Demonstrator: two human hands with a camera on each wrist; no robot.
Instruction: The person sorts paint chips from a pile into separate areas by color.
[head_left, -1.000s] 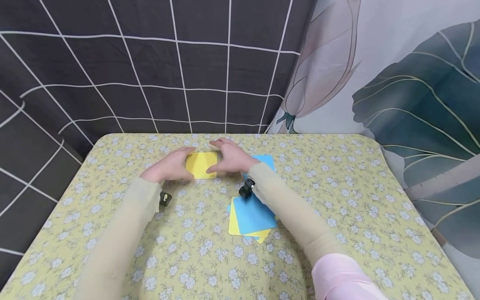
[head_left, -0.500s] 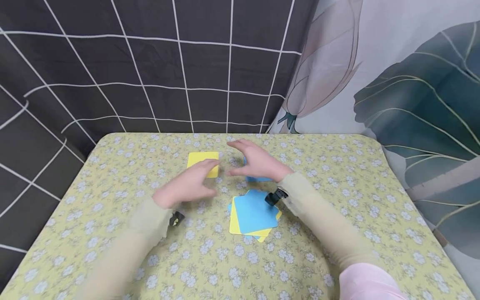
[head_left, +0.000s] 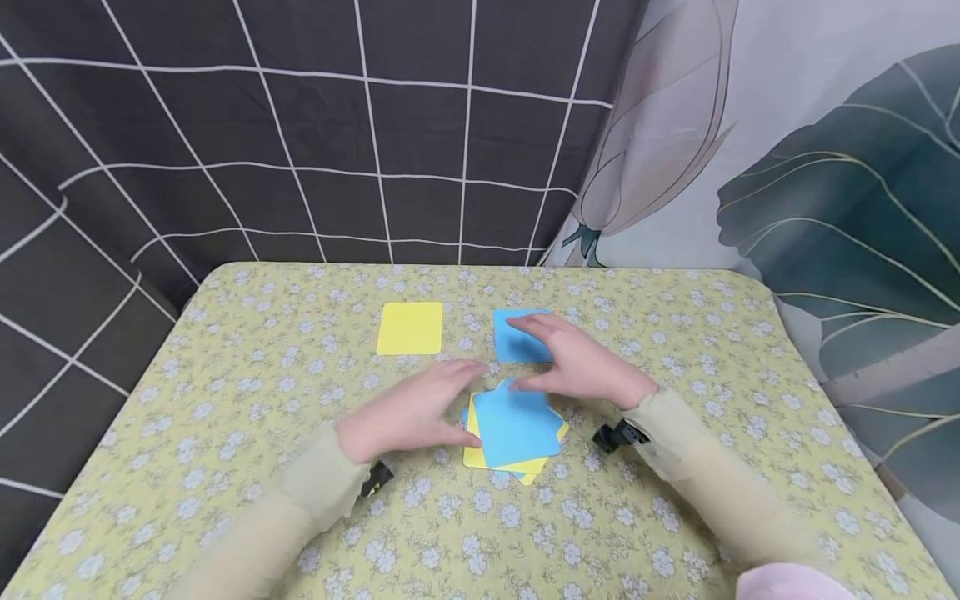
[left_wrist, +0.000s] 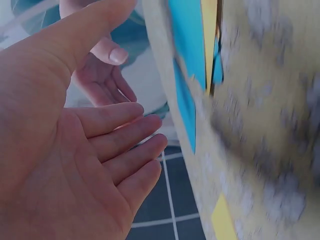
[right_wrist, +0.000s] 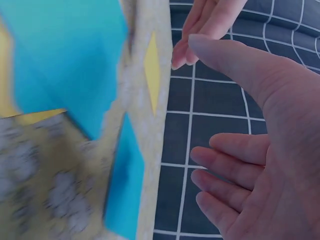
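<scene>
A yellow square card [head_left: 410, 328] lies flat near the back of the table. To its right is a blue square card [head_left: 516, 343], partly covered by the right hand's fingers in the head view. Nearer the person is a fanned pile of blue and yellow square cards [head_left: 517, 429], a blue one on top. My left hand [head_left: 412, 408] hovers at the pile's left side, thumb and fingers spread, palm facing it. Opposite, my right hand [head_left: 577, 358] is over the pile's upper right, also spread. Both palms look bare in the left wrist and right wrist views.
A yellow flowered cloth [head_left: 262, 400] covers the table. Behind it hangs a dark curtain with white grid lines [head_left: 315, 125], and on the right a pale curtain with leaf prints [head_left: 847, 208]. Each wrist carries a small black device [head_left: 377, 479].
Both hands have left the yellow card at the back and come nearer the person and rightward, to either side of the pile. The yellow card stays put.
</scene>
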